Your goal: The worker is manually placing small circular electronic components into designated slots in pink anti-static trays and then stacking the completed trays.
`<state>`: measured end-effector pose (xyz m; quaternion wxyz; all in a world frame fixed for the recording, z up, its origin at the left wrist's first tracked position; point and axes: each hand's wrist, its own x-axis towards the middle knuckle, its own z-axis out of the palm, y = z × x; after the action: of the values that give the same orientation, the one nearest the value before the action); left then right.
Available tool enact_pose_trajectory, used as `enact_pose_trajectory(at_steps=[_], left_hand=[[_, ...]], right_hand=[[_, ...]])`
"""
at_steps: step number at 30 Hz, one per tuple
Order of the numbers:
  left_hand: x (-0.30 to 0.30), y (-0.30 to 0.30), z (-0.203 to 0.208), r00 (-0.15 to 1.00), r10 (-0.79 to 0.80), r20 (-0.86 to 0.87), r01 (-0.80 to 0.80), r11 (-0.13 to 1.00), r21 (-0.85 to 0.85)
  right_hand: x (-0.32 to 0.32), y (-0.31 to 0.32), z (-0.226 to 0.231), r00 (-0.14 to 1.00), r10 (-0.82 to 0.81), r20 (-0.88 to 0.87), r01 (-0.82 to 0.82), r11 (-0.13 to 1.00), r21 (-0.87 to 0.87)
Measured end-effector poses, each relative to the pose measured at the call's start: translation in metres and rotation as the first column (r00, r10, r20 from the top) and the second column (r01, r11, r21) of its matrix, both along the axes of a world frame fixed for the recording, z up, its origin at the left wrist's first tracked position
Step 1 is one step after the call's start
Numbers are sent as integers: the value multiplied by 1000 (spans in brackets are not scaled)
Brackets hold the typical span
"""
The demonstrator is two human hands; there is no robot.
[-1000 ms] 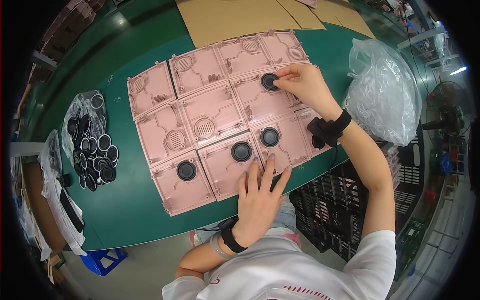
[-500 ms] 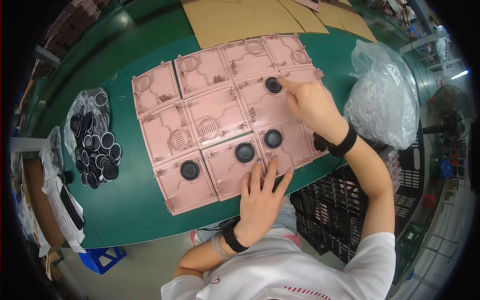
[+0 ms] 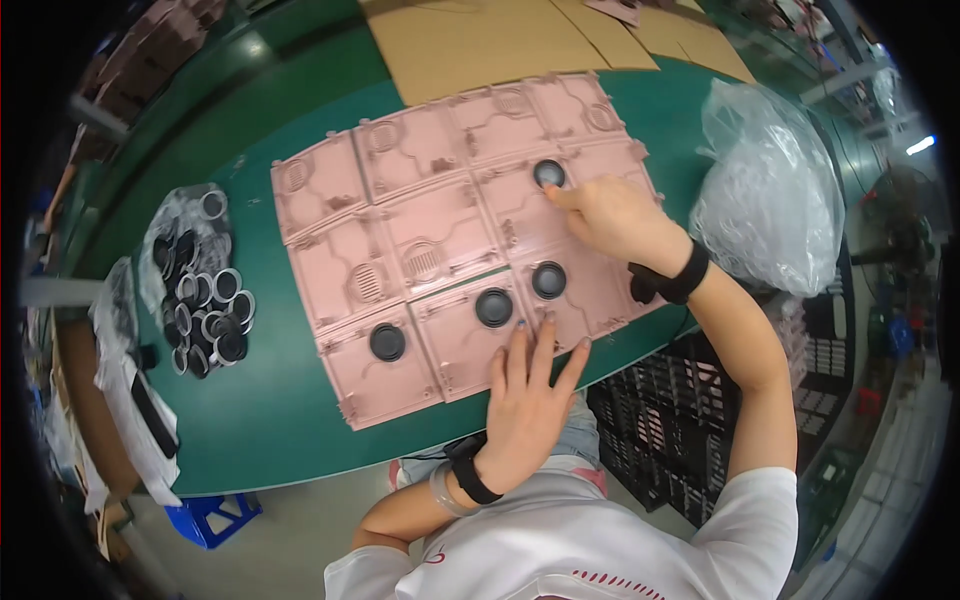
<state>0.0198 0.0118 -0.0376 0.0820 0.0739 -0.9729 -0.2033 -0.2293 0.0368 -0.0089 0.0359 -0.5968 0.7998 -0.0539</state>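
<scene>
Pink plastic panels lie edge to edge in rows on the green table. Several have a round slotted grille. On an upper right panel sits a black round disc; my right hand has its fingers curled, one digit pressing the disc's lower edge. My left hand lies open with fingers spread, fingertips resting on the front panels. Just beyond them are two more black discs, one and another. A further disc sits on the front left panel. My right wrist partly hides another.
A pile of loose black discs with pale rims spills from a clear bag at the left. A bulging clear plastic bag stands at the right. Cardboard sheets cover the far side. Black crates stand below the table's right front edge.
My right hand has shifted slightly, its fingers now more curled, and the pressing digit has moved from the disc's right side to its lower edge. My left hand stays on the front panels.
</scene>
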Motion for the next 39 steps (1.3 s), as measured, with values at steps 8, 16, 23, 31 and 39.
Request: enact_pose_trajectory(at_steps=[8, 16, 23, 31, 39], left_hand=[[30, -3, 15, 946, 17, -323, 72, 962, 262], [90, -128, 37, 793, 531, -300, -508, 847, 157], [128, -245, 11, 622, 741, -251, -782, 601, -164], [135, -266, -3, 599, 781, -177, -800, 576, -167], [141, -276, -6, 598, 799, -66, -801, 594, -67]], right_hand=[[-10, 19, 10, 969, -130, 212, 139, 990, -29], [-10, 12, 11, 941, -210, 264, 234, 970, -61], [5, 13, 14, 937, -191, 293, 252, 950, -185], [-8, 17, 18, 920, -196, 339, 308, 897, -316], [-6, 18, 24, 878, -220, 424, 360, 889, -283]])
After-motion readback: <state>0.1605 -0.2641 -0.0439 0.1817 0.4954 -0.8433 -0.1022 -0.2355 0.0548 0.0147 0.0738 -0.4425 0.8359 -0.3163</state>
